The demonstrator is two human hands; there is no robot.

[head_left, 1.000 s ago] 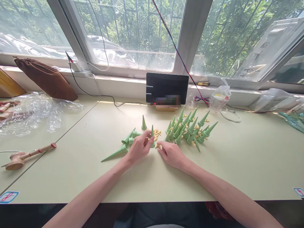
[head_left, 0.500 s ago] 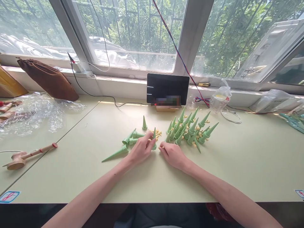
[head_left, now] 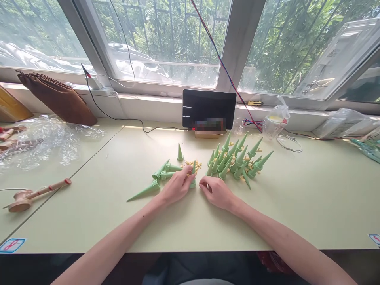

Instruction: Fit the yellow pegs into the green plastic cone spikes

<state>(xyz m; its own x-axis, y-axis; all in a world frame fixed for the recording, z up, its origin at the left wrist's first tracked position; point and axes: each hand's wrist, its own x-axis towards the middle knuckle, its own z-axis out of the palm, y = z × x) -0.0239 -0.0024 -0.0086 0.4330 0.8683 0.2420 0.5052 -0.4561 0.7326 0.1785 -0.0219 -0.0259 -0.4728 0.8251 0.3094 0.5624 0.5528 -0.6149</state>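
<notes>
I have my left hand (head_left: 178,184) closed narrowly around a green conical spike (head_left: 192,184), thumb and fingers meeting about its body; the spike stands point-up near the middle of the pale table (head_left: 204,229), its collar showing below the fingertips. My right hand (head_left: 216,192) sits just beside it, apart from that spike, with the fingers curled in towards the thumb; I cannot tell from here whether anything small is pinched between them.

Right behind the left hand I see a scatter of yellow fittings (head_left: 198,164), partly hidden by the fingers; further back a lone spike (head_left: 179,153) stands upright on its base; to the left of the hand lie several loose spikes (head_left: 145,190), tipped on their sides, the longest aiming its point away to the left. Beyond the right hand I have a dense cluster of spikes (head_left: 240,158), most of them upright or leaning, with yellow bits showing among them.

At the back a black tablet (head_left: 209,107) leans on a small cardboard stand (head_left: 206,135); well off to the left lies a wooden kendama (head_left: 46,191), near crumpled clear plastic wrap (head_left: 56,138).
</notes>
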